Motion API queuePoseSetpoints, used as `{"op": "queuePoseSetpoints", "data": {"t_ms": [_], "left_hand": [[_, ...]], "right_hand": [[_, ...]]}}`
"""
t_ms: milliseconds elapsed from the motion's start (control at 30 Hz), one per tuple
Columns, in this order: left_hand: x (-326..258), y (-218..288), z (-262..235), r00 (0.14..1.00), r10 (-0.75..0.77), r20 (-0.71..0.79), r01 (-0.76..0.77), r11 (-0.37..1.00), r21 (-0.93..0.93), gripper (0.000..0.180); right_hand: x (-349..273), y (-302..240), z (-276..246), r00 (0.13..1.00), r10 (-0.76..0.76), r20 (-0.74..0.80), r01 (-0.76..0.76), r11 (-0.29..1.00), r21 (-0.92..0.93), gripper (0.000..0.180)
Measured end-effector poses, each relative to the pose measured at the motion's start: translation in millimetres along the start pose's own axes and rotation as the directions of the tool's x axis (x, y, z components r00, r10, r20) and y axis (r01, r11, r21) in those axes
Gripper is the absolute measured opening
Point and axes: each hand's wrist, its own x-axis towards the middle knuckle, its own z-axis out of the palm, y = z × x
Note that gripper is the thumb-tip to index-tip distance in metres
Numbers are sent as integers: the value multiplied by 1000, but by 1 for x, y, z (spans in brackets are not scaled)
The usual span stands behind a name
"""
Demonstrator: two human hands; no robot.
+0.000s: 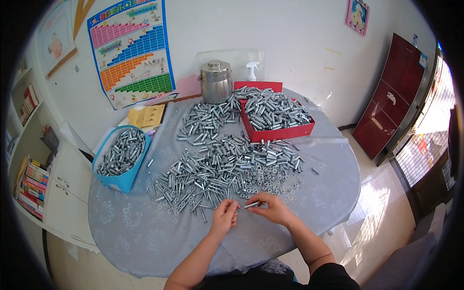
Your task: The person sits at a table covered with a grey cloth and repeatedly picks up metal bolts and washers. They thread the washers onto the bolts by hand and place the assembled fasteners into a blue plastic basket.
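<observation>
Two hands meet just on the near side of the pile (212, 169), joined by a slim line of metal. The left hand (225, 216) has thumb and forefinger pressed together on a bolt (239, 209), its other fingers curled in; the right hand (272, 208) pinches a sleeve (252, 205) between thumb and fingertips. The bolt is thin, straight and silver-grey, and lies in line with the sleeve, which is thicker, round and brighter, with a pale gleam along its side; whether one sits inside the other is too small to tell.

The pile itself is a loose heap of similar shiny bolts and sleeves, pointing every way, on the grey cloth of the table (145, 246). Small flat washers (275, 179) spread at its right side, and one sleeve (316, 170) lies apart to its right. Left of the pile stands a blue basket (126, 182), filled with metal pieces. Beyond the pile are a red box (282, 133), heaped with sleeves, and a lidded steel pot (216, 84).
</observation>
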Motion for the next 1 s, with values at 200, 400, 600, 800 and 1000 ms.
{"op": "queuePoseSetpoints", "data": {"t_ms": [200, 400, 600, 800, 1000], "left_hand": [[-4, -2, 2, 1000, -1, -12, 2, 998, 70, 20], [-9, 9, 10, 1000, -10, 17, 8, 995, 101, 28], [-12, 3, 17, 991, -116, 70, 109, 989, 96, 30], [-7, -4, 16, 997, -64, 53, 52, 975, 215, 19], [-9, -12, 20, 999, -26, 43, 18, 983, 181, 14]], "right_hand": [[-3, -10, 13, 998, -61, 19, 61, 997, -39, 19], [-7, -4, 23, 987, -157, -18, 153, 977, -146, 20], [-7, 9, 42, 936, -321, -143, 283, 930, -232, 26], [-10, 11, 47, 967, -190, -170, 148, 961, -233, 38], [-14, 1, 38, 934, -227, -275, 155, 953, -261, 43]]}}
